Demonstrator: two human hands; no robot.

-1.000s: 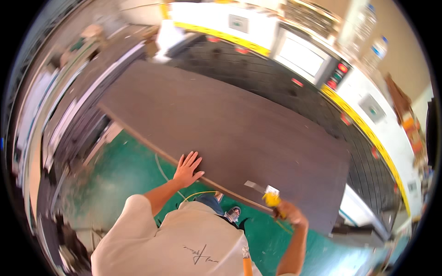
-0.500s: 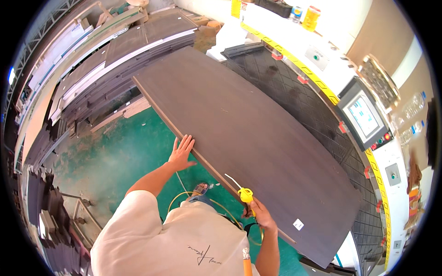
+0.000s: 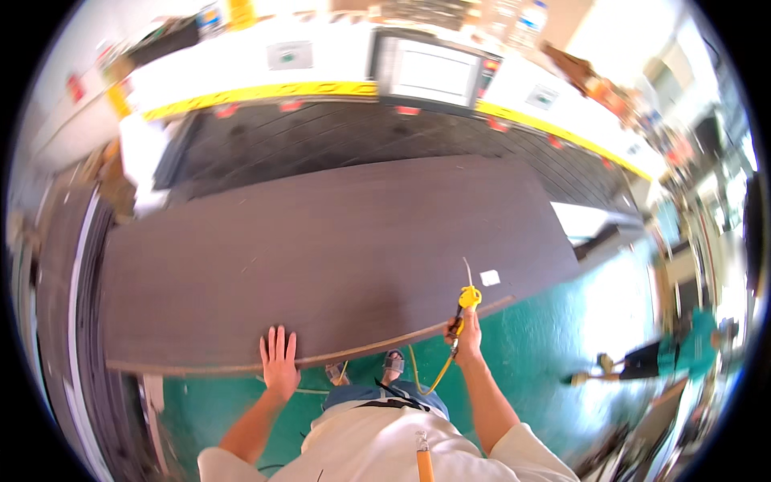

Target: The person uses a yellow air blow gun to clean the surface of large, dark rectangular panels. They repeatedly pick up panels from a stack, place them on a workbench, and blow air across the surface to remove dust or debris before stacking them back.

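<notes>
Yellow air gun (image 3: 470,298) fills the right hand (image 3: 468,336), left hand (image 3: 279,368) spread well apart along the brown panel's near edge (image 3: 361,347).

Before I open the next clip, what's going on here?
A person stands at a large dark brown panel, left hand spread over its near edge. The right hand holds a yellow air gun, its thin nozzle pointing out over the panel beside a white label. Beyond is a white machine with a screen.
</notes>
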